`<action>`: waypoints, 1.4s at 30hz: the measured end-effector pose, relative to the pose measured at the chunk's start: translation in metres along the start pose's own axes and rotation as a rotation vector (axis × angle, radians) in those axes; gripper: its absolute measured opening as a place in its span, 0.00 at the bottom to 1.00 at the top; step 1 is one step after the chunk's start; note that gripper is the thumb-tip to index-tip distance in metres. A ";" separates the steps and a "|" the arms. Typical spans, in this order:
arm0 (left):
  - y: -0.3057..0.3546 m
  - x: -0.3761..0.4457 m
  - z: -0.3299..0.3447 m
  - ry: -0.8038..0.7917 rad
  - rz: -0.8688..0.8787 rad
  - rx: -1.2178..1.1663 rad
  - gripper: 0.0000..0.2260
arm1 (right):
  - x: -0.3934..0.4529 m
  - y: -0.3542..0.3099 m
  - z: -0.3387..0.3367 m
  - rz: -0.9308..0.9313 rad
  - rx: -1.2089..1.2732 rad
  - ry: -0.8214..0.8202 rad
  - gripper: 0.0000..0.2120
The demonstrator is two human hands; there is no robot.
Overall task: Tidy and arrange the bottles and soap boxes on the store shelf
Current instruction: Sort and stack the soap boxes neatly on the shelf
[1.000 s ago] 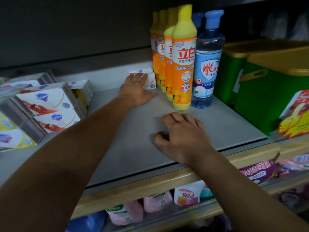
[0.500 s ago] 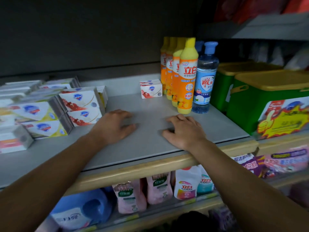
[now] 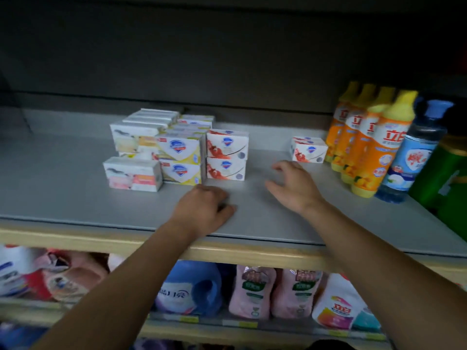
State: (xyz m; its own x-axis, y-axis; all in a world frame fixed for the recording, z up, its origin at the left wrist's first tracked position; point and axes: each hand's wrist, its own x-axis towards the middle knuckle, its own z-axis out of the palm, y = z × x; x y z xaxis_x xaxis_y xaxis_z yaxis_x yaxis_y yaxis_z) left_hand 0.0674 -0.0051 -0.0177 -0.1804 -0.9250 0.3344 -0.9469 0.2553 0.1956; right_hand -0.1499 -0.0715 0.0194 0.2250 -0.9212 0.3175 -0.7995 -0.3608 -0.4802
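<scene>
Stacks of soap boxes stand mid-shelf: red-and-white ones [image 3: 226,154], yellow-and-white ones [image 3: 180,158] and pale ones [image 3: 132,174] on the left. A separate red-and-white soap box [image 3: 308,149] sits beside a row of orange bottles [image 3: 371,145] with yellow caps; a clear bottle with a blue cap [image 3: 410,157] stands to their right. My left hand [image 3: 202,210] rests on the grey shelf [image 3: 75,198] with fingers curled, holding nothing. My right hand [image 3: 294,186] hovers just above the shelf, fingers spread, short of the separate box.
Green containers [image 3: 444,183] fill the shelf's right end. The wooden front edge [image 3: 126,245] runs below my wrists. The lower shelf holds pink pouches [image 3: 252,291], a blue jug [image 3: 192,286] and a white bottle [image 3: 336,304].
The view has swung left, bringing the soap stacks to the centre. My left hand drew back from the separate box and curled up. My right hand lifted off the shelf and spread its fingers.
</scene>
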 end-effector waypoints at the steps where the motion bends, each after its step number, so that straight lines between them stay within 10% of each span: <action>1: -0.002 0.000 0.001 -0.006 -0.003 0.009 0.26 | 0.010 -0.012 0.002 -0.042 0.015 0.021 0.23; 14: -0.004 0.005 0.008 0.107 -0.110 -0.055 0.17 | 0.080 -0.070 0.017 -0.111 -0.055 0.129 0.22; 22: -0.016 0.005 -0.009 0.243 -0.269 -0.971 0.25 | 0.000 -0.044 0.007 -0.173 0.281 0.048 0.20; 33: -0.012 -0.001 -0.014 0.213 -0.337 -1.249 0.02 | -0.045 -0.033 0.040 -0.147 0.626 -0.078 0.38; 42: -0.011 -0.008 -0.021 0.213 -0.245 -1.240 0.09 | -0.040 -0.024 0.041 -0.002 0.737 -0.041 0.08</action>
State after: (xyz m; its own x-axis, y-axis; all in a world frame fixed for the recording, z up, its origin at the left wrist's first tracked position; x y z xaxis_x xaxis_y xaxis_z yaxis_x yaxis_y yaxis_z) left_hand 0.0851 0.0050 -0.0031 0.1178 -0.9511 0.2855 -0.0481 0.2817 0.9583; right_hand -0.1168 -0.0325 -0.0157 0.2586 -0.9198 0.2951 -0.2211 -0.3537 -0.9089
